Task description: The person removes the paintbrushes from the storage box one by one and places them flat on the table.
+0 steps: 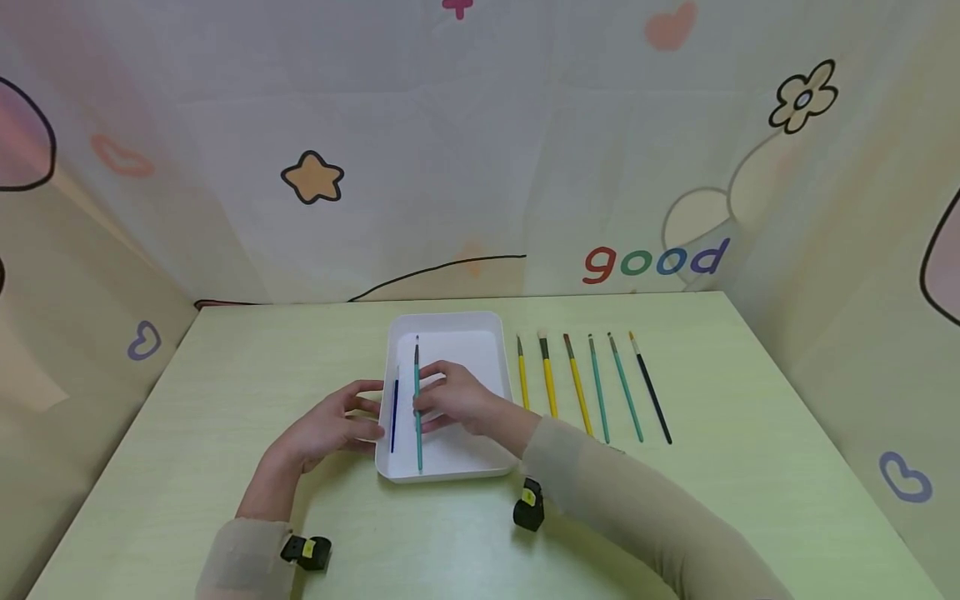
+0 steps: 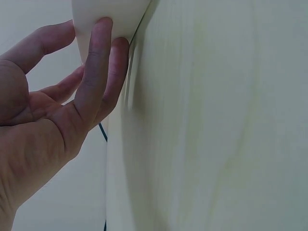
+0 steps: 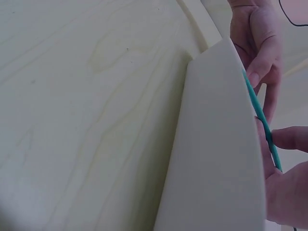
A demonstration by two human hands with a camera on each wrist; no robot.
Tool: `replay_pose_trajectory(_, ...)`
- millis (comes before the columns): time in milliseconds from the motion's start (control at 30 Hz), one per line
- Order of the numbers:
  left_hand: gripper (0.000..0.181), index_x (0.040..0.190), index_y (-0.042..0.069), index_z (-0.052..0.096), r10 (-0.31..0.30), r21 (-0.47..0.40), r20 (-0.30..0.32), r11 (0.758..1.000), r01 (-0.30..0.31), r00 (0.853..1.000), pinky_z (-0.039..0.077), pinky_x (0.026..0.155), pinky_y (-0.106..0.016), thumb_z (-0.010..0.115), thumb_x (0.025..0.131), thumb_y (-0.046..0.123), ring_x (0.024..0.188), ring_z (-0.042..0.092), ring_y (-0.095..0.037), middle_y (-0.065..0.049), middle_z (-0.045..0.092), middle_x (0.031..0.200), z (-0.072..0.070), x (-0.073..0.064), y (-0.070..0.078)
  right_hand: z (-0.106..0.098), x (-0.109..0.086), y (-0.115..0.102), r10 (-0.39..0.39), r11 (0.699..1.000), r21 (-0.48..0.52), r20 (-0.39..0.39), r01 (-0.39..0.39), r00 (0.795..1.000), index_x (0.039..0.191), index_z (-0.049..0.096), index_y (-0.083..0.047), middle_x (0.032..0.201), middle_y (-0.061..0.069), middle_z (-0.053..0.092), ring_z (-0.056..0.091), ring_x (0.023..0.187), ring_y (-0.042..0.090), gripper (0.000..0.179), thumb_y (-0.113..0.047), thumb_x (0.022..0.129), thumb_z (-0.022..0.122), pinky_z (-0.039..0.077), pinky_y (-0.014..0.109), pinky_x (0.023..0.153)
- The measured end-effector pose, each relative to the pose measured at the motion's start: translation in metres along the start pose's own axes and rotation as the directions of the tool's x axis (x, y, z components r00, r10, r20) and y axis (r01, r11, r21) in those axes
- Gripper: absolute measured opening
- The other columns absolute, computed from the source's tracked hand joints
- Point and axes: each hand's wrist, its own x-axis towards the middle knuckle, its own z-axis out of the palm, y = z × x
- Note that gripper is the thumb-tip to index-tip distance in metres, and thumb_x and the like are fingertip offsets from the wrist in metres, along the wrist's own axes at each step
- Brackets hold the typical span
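A white rectangular tray (image 1: 468, 454) lies on the table, with a slim dark blue paintbrush (image 1: 394, 417) inside along its left side. My right hand (image 1: 453, 396), over the tray, pinches a teal-handled paintbrush (image 1: 417, 375) between thumb and fingers, bristles toward the far end. In the right wrist view the teal handle (image 3: 260, 113) shows just past the tray wall (image 3: 216, 139). At the tray's left edge, my left hand (image 1: 330, 429) touches the rim with spread fingers. The left wrist view shows its fingertips (image 2: 102, 29) against the tray's outer wall.
Right of the tray several paintbrushes lie in a row: yellow-handled ones (image 1: 548, 375), teal ones (image 1: 625, 387) and a dark-handled one (image 1: 654, 396) at the far right. My right forearm passes over the near ends of some. A printed cloth (image 1: 450, 167) hangs behind the table.
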Motion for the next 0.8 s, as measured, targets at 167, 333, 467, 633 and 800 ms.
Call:
replay_pose_trajectory(167, 0.077, 0.156, 0.002, 0.032, 0.005, 0.0, -0.001, 1.0, -0.005, 1.0, 0.06, 0.087, -0.046, 0.072, 0.089, 0.001, 0.106, 0.065, -0.034, -0.027, 0.05, 0.135, 0.001, -0.001, 0.001, -0.011, -0.007, -0.004, 0.007, 1.0, 0.002, -0.016, -0.007, 1.0, 0.14, 0.048, -0.002, 0.112, 0.017, 0.064, 0.07, 0.087, 0.025, 0.051, 0.005, 0.093, 0.068, 0.063, 0.039, 0.073)
replay_pose_trajectory(333, 0.077, 0.155, 0.002, 0.032, 0.013, -0.005, -0.007, 1.0, -0.013, 1.0, 0.06, 0.086, -0.046, 0.071, 0.09, 0.0, 0.105, 0.064, -0.034, -0.026, 0.05, 0.134, 0.001, 0.0, 0.0, -0.023, -0.014, -0.008, -0.001, 1.0, 0.005, -0.022, 0.001, 1.0, 0.141, 0.047, -0.001, 0.117, 0.018, 0.062, 0.068, 0.092, 0.025, 0.052, 0.005, 0.093, 0.068, 0.063, 0.039, 0.073)
replay_pose_trajectory(467, 0.076, 0.155, 0.002, 0.032, 0.021, -0.013, -0.004, 1.0, -0.021, 1.0, 0.06, 0.087, -0.046, 0.071, 0.09, -0.001, 0.106, 0.065, -0.034, -0.027, 0.05, 0.134, 0.001, 0.0, -0.001, -0.031, -0.02, -0.01, -0.006, 1.0, 0.015, -0.024, 0.006, 1.0, 0.141, 0.047, -0.001, 0.121, 0.021, 0.06, 0.067, 0.093, 0.025, 0.051, 0.006, 0.094, 0.066, 0.063, 0.04, 0.074)
replay_pose_trajectory(633, 0.077, 0.156, 0.002, 0.032, 0.031, -0.015, -0.002, 0.999, -0.031, 1.0, 0.06, 0.087, -0.046, 0.071, 0.09, -0.001, 0.106, 0.065, -0.034, -0.027, 0.05, 0.135, 0.001, 0.0, -0.002, -0.04, -0.025, -0.011, -0.003, 1.0, 0.015, -0.046, 0.003, 0.999, 0.143, 0.046, -0.001, 0.122, 0.021, 0.06, 0.067, 0.093, 0.025, 0.051, 0.004, 0.096, 0.066, 0.063, 0.04, 0.074)
replay_pose_trajectory(800, 0.077, 0.156, 0.002, 0.033, 0.034, -0.016, 0.001, 0.999, -0.034, 0.999, 0.06, 0.086, -0.046, 0.071, 0.09, -0.001, 0.105, 0.065, -0.034, -0.027, 0.05, 0.134, 0.001, 0.0, -0.002, -0.05, -0.029, -0.009, 0.014, 1.0, 0.005, -0.076, -0.013, 0.997, 0.144, 0.046, -0.002, 0.122, 0.019, 0.06, 0.068, 0.093, 0.025, 0.052, 0.002, 0.096, 0.066, 0.063, 0.039, 0.073)
